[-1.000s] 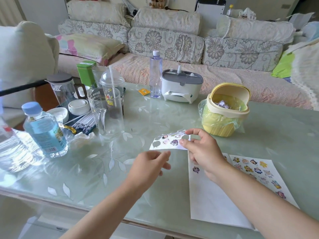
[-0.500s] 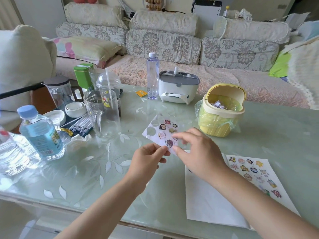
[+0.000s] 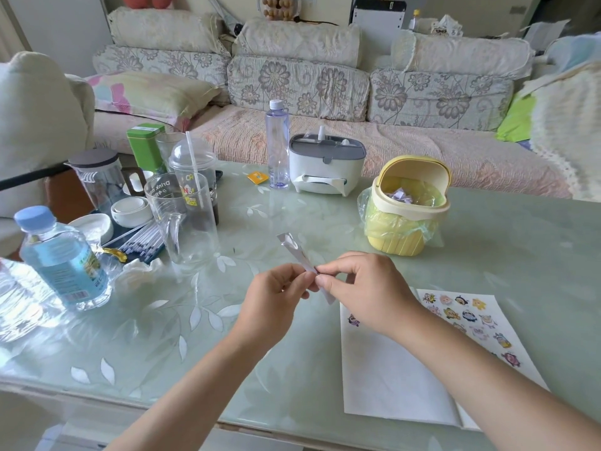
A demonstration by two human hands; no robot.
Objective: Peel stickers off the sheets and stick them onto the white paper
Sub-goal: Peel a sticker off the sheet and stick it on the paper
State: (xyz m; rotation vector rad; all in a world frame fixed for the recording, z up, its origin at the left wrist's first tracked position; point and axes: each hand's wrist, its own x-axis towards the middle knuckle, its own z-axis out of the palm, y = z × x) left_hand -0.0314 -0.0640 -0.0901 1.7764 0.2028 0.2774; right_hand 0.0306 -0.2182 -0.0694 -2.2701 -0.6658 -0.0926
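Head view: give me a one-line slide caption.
Both hands, left hand and right hand, pinch a small sticker sheet edge-on above the white paper.

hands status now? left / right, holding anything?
Left hand: closed, pinching the small sticker sheet.
Right hand: closed, fingertips pinched on the same sheet's edge; whether a sticker is lifted cannot be told.

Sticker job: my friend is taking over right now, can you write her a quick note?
Left hand and right hand: both pinch the small sticker sheet, held edge-on above the table.
White paper lies under the right arm with one sticker on it.
A fuller second sheet sits partly under the paper's right side.
Left: peel the next sticker, press it on the paper, repeat.
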